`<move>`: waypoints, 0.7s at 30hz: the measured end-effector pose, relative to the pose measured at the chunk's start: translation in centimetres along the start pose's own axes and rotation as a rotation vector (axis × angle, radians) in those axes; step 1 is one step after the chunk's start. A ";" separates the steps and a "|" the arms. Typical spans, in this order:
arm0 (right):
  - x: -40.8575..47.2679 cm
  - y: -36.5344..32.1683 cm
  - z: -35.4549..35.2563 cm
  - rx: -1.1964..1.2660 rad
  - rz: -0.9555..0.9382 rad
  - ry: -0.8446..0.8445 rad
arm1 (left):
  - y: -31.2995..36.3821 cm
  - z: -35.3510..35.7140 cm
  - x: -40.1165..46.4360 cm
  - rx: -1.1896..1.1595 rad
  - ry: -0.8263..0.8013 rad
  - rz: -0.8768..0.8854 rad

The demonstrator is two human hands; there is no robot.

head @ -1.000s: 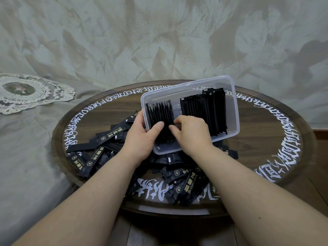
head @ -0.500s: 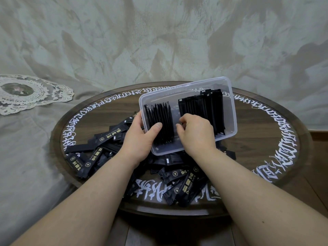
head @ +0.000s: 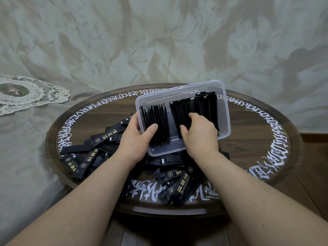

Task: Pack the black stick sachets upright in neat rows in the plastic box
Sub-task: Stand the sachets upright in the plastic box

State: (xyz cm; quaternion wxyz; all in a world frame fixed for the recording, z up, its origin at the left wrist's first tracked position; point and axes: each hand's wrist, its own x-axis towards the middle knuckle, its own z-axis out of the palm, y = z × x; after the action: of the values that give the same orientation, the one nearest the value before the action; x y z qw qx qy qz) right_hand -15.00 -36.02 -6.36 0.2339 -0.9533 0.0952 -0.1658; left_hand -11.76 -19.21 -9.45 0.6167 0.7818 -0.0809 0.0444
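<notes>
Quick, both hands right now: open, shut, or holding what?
Left hand: grips the near-left rim of the plastic box, thumb inside.
Right hand: fingers curled round the right row of sachets in the box.

Round dark wooden table (head: 252, 139) ringed with white calligraphy, set against pale grey-green cloth (head: 159, 41) with brown brush-like patterning, a white lace doily (head: 35, 96) at left, wooden floor (head: 314, 157) at right.

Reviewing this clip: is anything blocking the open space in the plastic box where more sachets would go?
Partly. The gap between the left row and right row in the plastic box is open from above, but the right hand reaches in there and the left hand grips the near wall.
</notes>
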 end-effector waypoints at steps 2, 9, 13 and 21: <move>0.2 -0.1 0.1 0.019 0.016 0.004 | 0.0 0.0 0.0 -0.007 -0.005 -0.001; 0.7 -0.7 0.7 0.019 0.030 -0.019 | -0.3 0.1 0.2 -0.026 -0.007 -0.003; 1.0 -0.6 1.0 -0.020 0.040 -0.044 | -0.3 0.0 0.2 -0.028 -0.008 -0.006; 0.8 -0.9 1.4 -0.034 0.011 -0.072 | -0.2 -0.1 0.2 -0.039 -0.024 0.009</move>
State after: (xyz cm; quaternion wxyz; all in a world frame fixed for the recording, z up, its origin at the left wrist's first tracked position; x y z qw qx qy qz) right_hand -13.65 -34.87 -6.87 0.2218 -0.9619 0.0947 -0.1285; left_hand -11.57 -19.11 -9.63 0.6305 0.7698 -0.0928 0.0362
